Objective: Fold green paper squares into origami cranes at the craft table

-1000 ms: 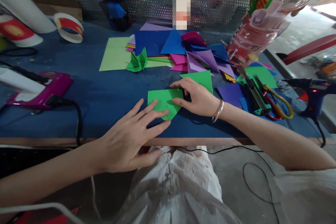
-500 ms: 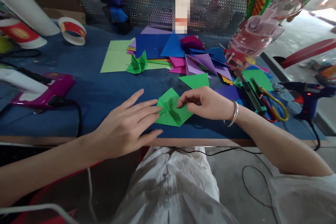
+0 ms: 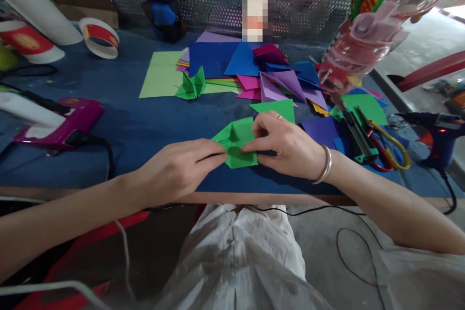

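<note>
A partly folded sheet of green paper (image 3: 238,147) lies before me near the table's front edge, with raised creases across it. My left hand (image 3: 181,164) pinches its left edge between thumb and fingers. On the right side of the sheet, my right hand (image 3: 281,143) grips with thumb and bent fingers, the index fingertip pressing on the paper. A green paper triangle (image 3: 274,106) lies just behind my right hand, partly covered by it. Farther back stands a small folded green paper piece (image 3: 192,85) with upright points.
Coloured paper sheets and folded pieces (image 3: 214,60) lie at the back. To the right are a box cutter (image 3: 358,138), scissors (image 3: 392,147), a glue gun (image 3: 432,135) and a pink bottle (image 3: 354,55). A purple power strip (image 3: 78,121) and paper cups (image 3: 100,38) sit left.
My left hand has gone from spread fingers to a pinch on the green paper's left edge. The paper has turned and its sides are folded up. My right hand grips its right side.
</note>
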Demonstrator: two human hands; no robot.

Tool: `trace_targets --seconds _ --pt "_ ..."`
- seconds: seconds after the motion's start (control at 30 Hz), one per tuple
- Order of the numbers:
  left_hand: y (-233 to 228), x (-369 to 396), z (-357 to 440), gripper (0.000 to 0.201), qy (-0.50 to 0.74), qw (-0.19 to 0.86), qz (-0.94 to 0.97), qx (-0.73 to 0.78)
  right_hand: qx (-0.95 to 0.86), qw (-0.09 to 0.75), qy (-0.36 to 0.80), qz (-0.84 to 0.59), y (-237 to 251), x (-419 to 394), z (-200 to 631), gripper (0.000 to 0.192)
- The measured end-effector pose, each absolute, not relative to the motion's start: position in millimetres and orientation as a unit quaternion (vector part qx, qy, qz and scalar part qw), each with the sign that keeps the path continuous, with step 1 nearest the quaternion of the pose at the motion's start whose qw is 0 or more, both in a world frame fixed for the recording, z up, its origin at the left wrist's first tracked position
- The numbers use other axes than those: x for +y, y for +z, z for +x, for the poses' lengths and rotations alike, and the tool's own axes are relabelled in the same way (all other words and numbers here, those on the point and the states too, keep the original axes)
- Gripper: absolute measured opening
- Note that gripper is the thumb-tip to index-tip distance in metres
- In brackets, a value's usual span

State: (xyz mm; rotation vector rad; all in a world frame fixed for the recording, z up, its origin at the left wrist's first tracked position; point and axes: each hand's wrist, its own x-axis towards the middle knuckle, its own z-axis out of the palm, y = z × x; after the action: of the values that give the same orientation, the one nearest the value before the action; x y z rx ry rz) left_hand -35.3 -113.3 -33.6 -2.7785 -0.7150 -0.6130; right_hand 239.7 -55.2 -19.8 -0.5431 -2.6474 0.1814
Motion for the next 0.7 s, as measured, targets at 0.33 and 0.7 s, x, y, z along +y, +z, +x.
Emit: trace_targets --seconds 0.33,0.7 --pt "-32.0 -116.7 -36.2 0.02 -0.226 0.031 -0.952 -0.204 -0.966 0.191 0.164 -0.061 -26.5 -51.8 241.4 0.015" --pt "-28.5 -109.4 -41.3 0.023 -0.181 -0.002 -0.969 -0.17 -0.924 0.214 0.296 -0.117 -20.1 -51.1 236.8 0.01"
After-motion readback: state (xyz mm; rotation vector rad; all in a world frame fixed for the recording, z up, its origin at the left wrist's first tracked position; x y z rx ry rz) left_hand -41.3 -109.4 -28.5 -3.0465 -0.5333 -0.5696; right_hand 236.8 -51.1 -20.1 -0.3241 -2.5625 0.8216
